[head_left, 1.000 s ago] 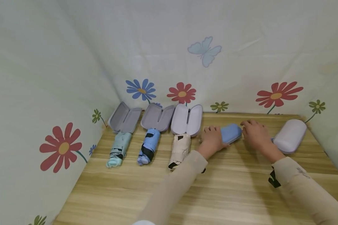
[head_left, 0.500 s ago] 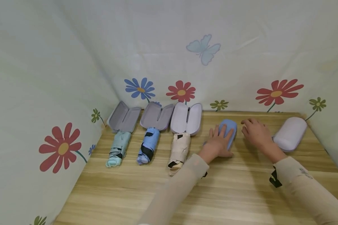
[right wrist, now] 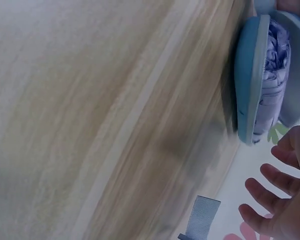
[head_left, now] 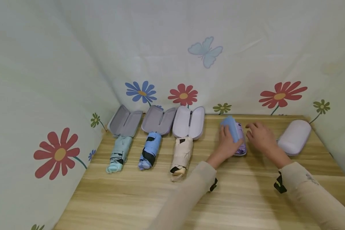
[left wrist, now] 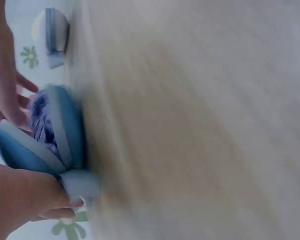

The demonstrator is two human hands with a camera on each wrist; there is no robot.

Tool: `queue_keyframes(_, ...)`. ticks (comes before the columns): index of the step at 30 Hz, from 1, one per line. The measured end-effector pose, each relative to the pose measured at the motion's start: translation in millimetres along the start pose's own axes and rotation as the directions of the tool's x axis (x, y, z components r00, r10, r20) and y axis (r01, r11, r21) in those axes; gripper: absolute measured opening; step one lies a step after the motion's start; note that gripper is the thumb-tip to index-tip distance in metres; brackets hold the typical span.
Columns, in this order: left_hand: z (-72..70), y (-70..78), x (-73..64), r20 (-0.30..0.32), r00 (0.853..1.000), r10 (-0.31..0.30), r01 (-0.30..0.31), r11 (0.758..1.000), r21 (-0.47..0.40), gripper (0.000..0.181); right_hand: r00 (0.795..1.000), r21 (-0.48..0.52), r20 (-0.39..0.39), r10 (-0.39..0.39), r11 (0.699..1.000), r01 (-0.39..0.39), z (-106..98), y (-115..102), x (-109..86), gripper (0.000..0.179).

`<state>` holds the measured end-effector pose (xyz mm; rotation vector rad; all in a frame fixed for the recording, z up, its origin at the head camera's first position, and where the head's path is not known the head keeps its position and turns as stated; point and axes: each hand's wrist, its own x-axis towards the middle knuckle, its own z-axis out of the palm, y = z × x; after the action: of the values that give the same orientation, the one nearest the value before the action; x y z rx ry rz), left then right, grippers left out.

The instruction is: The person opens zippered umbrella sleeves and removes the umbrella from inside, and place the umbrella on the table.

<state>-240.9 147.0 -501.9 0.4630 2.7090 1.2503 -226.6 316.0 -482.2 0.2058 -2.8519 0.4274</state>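
A: Nearest items on the bench (head_left: 230,201)?

B: Two beige sleeves (head_left: 313,188) reach over it, dark strap at each cuff. Left of them lie three rolled bundles: mint bundle (head_left: 120,151), blue bundle (head_left: 151,149), cream bundle (head_left: 182,153).

A: Hands?

B: Left hand (head_left: 226,144) grips the lid of the blue case (head_left: 230,124), covering part of it. Right hand (head_left: 261,137) holds nothing; fingers apart and loosely bent, just beside the case.

A: Case position?

B: On the bench, between the hands, lid part-raised. A purple bundle (right wrist: 272,82) fills the base.

A: Anything in the way?

B: On the right, the right hand stands between the blue case and a pale domed case (head_left: 295,136). To the left, beyond the rolled bundles, sit three open cases (head_left: 188,123), lined up side by side. Farthest, a flowered cloth (head_left: 241,70) rises behind the bench.
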Motion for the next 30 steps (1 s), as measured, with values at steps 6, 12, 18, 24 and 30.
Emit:
queue_keyframes(6, -14.5, 14.6, 0.0, -0.133, 0.989, -0.07, 0.034, 0.967, -0.253, 0.07, 0.999, 0.022, 0.032, -0.007, 1.0, 0.006, -0.8, -4.0, 0.4, 0.03)
queue_keyframes(12, -37.8, 9.8, 0.9, -0.115, 0.993, 0.019, -0.003, 0.991, 0.135, 0.049, 0.99, 0.011, 0.137, 0.022, 1.0, -0.024, -5.3, -8.9, 1.4, 0.046)
queue_keyframes(18, -44.1, 3.3, 1.8, 0.138, 0.987, 0.077, -0.158, 0.513, 0.844, 0.033, 0.962, 0.002, 0.264, 0.063, 0.998, -0.066, -10.6, -28.7, 2.9, 0.076)
queue_keyframes(24, -42.5, 5.4, -6.8, 0.321, 0.919, -0.227, -0.219, 0.381, 0.898, 0.064, 0.954, 0.062, 0.289, 0.076, 0.993, -0.098, -13.8, -43.3, 3.2, 0.083)
queue_keyframes(30, -33.7, 0.2, -18.0, 0.32, 0.907, -0.275, -0.201, 0.384, 0.901, 0.101, 0.953, 0.079, 0.292, 0.076, 0.992, -0.103, -16.5, -52.7, 4.8, 0.082)
